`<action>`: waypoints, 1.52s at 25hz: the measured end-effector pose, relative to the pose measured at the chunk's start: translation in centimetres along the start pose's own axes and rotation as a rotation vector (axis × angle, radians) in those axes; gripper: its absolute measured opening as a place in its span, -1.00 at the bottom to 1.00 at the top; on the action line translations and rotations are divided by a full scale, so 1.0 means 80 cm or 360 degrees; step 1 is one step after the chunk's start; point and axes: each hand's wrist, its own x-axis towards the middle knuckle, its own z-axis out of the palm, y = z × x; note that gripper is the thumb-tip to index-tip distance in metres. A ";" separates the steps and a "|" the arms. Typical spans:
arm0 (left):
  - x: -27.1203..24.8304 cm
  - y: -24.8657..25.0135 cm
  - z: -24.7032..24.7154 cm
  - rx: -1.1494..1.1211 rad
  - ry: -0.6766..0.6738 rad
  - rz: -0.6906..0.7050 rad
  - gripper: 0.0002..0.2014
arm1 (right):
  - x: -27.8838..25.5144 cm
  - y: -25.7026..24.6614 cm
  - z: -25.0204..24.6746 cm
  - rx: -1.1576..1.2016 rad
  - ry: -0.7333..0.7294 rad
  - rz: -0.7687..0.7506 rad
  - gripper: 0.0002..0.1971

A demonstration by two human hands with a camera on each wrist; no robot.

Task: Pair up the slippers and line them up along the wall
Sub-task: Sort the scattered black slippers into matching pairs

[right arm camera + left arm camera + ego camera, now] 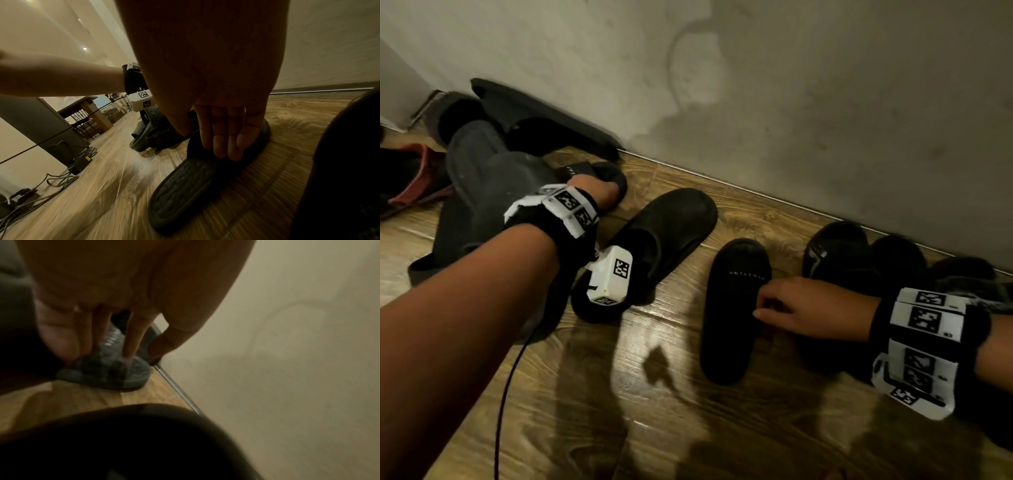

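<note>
L hand point(599, 192): fingers curled round strap of lettered slide point(602, 178) near wall point(825, 102) | R hand point(811, 308): fingers pressed together, gripping strap edge of black slide point(732, 308) on floor point(619, 394)

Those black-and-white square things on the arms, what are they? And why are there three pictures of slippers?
Those are little cameras strapped to a person's wrists; no machine here, just two bare hands. One more camera sits on the head, so you get three pictures: one looking down from above, one along each hand.

On the wooden floor, beside the wall, lie several dark slippers. The left hand grips a dark slide with white letters close to the wall. The right hand pinches the strap of a matching black slide that lies flat on the floor. A fuzzy closed slipper lies between them, untouched.
</note>
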 end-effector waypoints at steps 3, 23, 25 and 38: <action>-0.020 -0.019 -0.002 0.0091 0.0273 -0.0189 -0.46 | -0.004 0.003 0.001 0.0036 0.0024 -0.0004 -0.73; -0.177 -0.008 -0.132 -0.1246 -0.0204 0.0866 -0.68 | -0.006 -0.036 -0.032 -0.0073 -0.0069 -0.0007 -0.65; -0.215 0.014 -0.126 -0.1386 -0.0424 0.0858 -0.65 | -0.019 -0.027 -0.040 -0.0088 -0.0004 0.0068 -0.68; -0.289 0.065 0.091 -0.0148 -0.1215 0.1098 -0.36 | -0.057 0.034 -0.048 -0.0192 0.0106 0.0608 -0.76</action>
